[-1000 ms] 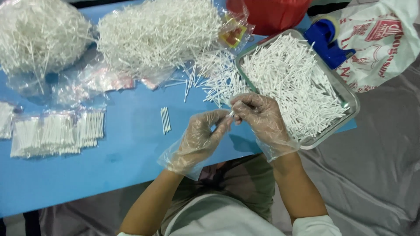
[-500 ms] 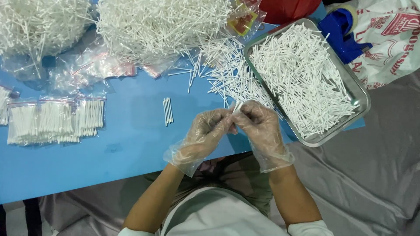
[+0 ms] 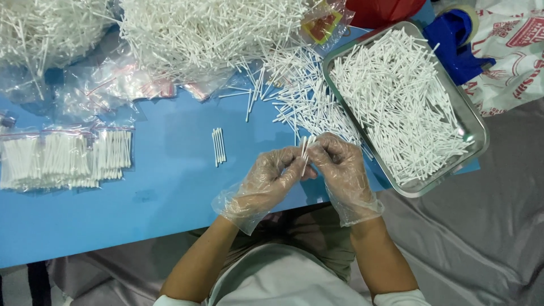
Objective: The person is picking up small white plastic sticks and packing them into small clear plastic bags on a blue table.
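Both gloved hands pinch a small bunch of cotton swabs (image 3: 305, 152) upright between them, left hand (image 3: 269, 180) and right hand (image 3: 339, 170) closed on it fingertip to fingertip, above the near edge of the blue table (image 3: 164, 192). Since a second ago the hands have closed tighter together and the bunch stands more upright. A short row of swabs (image 3: 218, 146) lies alone on open blue, well apart to the left. Bagged swabs (image 3: 65, 158) sit at the far left. A metal tray (image 3: 479, 127) full of swabs lies just right of the hands. Loose heaps (image 3: 209, 34) crowd the far side. Grey cloth (image 3: 498, 238) covers the floor.
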